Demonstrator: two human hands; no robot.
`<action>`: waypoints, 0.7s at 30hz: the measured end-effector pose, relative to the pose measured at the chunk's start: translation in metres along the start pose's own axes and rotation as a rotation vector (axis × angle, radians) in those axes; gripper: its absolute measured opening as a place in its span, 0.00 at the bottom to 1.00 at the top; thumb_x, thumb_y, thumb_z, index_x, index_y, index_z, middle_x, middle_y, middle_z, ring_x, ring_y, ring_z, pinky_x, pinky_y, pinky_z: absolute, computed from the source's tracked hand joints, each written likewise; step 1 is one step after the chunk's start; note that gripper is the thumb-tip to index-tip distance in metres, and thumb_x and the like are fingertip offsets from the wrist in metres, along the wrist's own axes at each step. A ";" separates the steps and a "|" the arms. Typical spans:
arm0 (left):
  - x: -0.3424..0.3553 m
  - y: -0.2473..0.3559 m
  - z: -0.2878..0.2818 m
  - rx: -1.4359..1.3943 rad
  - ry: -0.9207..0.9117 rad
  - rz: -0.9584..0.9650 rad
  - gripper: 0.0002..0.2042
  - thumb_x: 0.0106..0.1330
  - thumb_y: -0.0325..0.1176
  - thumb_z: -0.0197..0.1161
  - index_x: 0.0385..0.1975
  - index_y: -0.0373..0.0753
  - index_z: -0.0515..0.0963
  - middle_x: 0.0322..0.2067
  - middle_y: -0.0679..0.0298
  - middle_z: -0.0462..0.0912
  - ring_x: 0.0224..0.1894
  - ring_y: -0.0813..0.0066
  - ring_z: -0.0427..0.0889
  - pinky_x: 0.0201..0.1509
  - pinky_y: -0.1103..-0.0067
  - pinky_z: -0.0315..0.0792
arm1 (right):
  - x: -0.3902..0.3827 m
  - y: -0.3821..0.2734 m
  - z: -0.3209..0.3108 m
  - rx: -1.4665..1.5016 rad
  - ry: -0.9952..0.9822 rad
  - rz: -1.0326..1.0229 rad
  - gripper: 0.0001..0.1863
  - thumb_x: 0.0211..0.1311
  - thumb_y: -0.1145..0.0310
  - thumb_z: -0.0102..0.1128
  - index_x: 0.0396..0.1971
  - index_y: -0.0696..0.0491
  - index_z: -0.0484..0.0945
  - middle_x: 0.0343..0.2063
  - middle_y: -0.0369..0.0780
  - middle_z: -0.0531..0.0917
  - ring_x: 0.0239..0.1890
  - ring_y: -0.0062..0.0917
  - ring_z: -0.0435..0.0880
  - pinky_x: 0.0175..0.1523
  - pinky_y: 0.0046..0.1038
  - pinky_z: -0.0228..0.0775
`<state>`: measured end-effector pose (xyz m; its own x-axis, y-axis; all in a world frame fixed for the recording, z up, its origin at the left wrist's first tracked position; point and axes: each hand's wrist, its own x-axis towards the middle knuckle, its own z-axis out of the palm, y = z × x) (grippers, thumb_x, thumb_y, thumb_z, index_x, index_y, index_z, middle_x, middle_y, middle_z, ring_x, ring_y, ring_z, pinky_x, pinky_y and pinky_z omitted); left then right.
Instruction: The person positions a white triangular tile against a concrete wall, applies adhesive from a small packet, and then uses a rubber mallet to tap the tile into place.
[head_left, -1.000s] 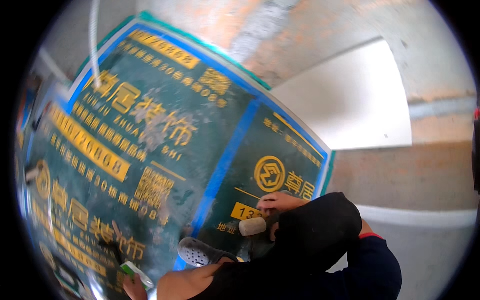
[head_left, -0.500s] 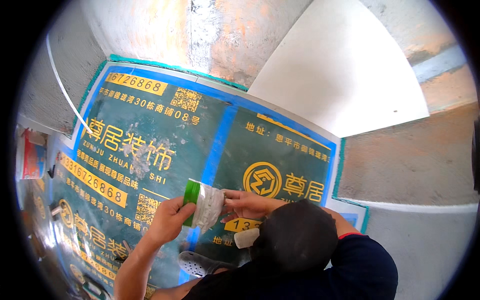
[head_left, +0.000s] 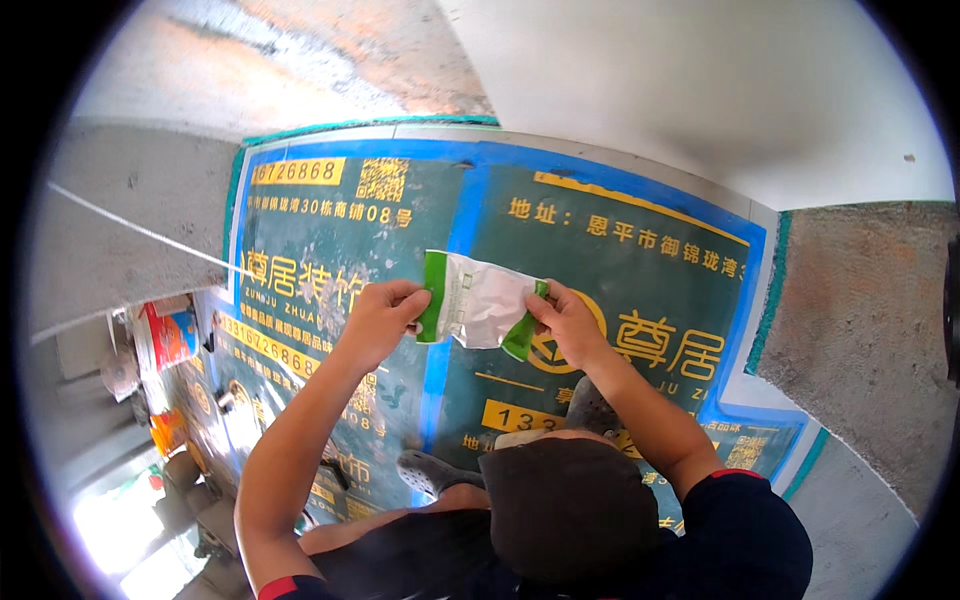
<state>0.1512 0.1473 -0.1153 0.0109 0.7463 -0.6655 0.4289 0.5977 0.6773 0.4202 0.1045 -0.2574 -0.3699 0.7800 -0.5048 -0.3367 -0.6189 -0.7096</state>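
Stretched between my two hands is a crumpled white plastic packet [head_left: 484,303] with a green band at each end. My left hand [head_left: 380,315] pinches the left green end between thumb and fingers. On the other side, my right hand [head_left: 568,318] grips the right green end, which is folded and twisted slightly downward. The packet is held in the air above the floor covering, and its contents cannot be made out.
Green protective sheeting [head_left: 560,225] with yellow print and blue tape [head_left: 465,210] covers the floor. Around it run rough concrete walls and a large white panel [head_left: 700,90]. A white cord [head_left: 140,228] slants at left, near a red-and-blue bucket [head_left: 170,335]. Grey clogs [head_left: 440,472] stand on the sheeting.
My right hand has moved from the packet's near right side to its right green end. The packet has been raised and turned more level, and my arms reach farther out.
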 end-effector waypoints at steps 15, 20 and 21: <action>0.077 0.007 0.139 -0.347 -0.394 0.069 0.10 0.67 0.34 0.69 0.37 0.32 0.82 0.32 0.63 0.84 0.35 0.77 0.83 0.41 0.80 0.77 | -0.042 -0.035 -0.025 -0.389 0.172 -0.353 0.19 0.65 0.63 0.69 0.49 0.60 0.77 0.39 0.43 0.85 0.40 0.25 0.86 0.47 0.27 0.78; 0.083 -0.007 0.165 -0.505 -0.506 0.030 0.09 0.66 0.33 0.70 0.33 0.34 0.80 0.30 0.66 0.82 0.33 0.79 0.79 0.39 0.80 0.74 | -0.050 -0.038 -0.037 -0.436 0.191 -0.262 0.17 0.66 0.64 0.67 0.48 0.59 0.78 0.39 0.44 0.86 0.39 0.26 0.87 0.46 0.28 0.79; 0.083 -0.010 0.169 -0.522 -0.521 0.034 0.09 0.67 0.34 0.70 0.33 0.35 0.79 0.30 0.67 0.81 0.32 0.79 0.78 0.38 0.81 0.74 | -0.052 -0.038 -0.039 -0.481 0.213 -0.285 0.17 0.66 0.64 0.67 0.48 0.60 0.78 0.38 0.43 0.86 0.39 0.25 0.87 0.45 0.28 0.78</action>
<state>0.3006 0.1536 -0.2298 0.5001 0.6082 -0.6164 -0.0630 0.7355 0.6746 0.4858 0.0913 -0.2234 -0.1245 0.9413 -0.3139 0.0508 -0.3099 -0.9494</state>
